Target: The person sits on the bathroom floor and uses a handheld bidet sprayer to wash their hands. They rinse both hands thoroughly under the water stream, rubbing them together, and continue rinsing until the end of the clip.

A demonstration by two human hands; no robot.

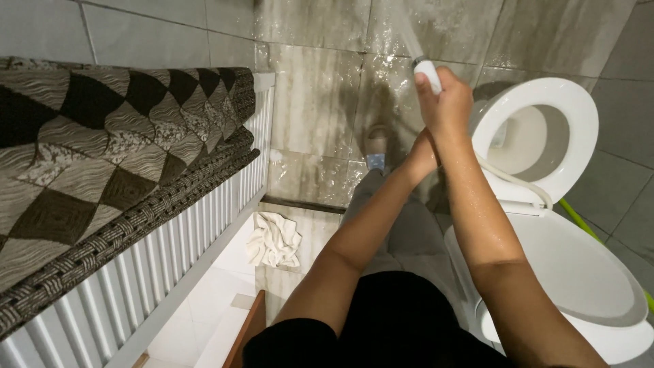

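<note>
My right hand [446, 102] is raised in front of me and grips a white hand-held sprayer [428, 73], whose nozzle points up at the tiled wall. Water fans out from it onto the wet tiles [381, 41]. A white hose [514, 180] runs from under the hand down toward the toilet. My left hand [421, 155] presses against the right wrist from below; its fingers are mostly hidden behind it. Both forearms are wet.
A white toilet [579, 272] with its seat and lid [538, 136] raised stands at the right. A woven basket with a patterned brown cloth [102, 157] sits on a white slatted unit [177, 259] at the left. A crumpled white rag [274, 240] lies on the floor.
</note>
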